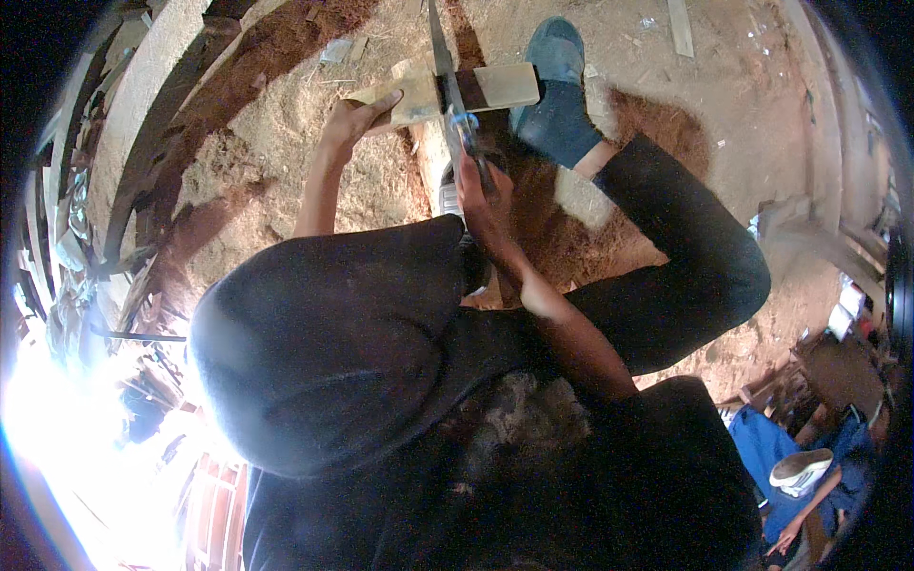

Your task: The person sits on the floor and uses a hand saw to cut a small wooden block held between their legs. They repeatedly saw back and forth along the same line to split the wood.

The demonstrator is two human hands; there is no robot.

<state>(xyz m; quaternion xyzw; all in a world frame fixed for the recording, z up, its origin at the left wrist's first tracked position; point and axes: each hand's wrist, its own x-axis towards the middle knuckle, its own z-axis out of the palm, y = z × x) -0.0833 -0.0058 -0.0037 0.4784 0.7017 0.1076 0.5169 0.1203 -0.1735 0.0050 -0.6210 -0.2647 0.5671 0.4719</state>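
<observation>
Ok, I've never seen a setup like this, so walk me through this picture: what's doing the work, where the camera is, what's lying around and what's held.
There is no machine here, just a person's two bare hands. The single picture comes from a wide fisheye camera worn on the head and looking down, so straight edges bend near the rim. Its left is the person's left.

The left hand grips a board near its left end. The right hand holds a saw, whose blade crosses the board. A dark shoe is by the board's right end.

Below is bare ground, with scraps such as a wood strip. At lower right is another person in blue.
</observation>
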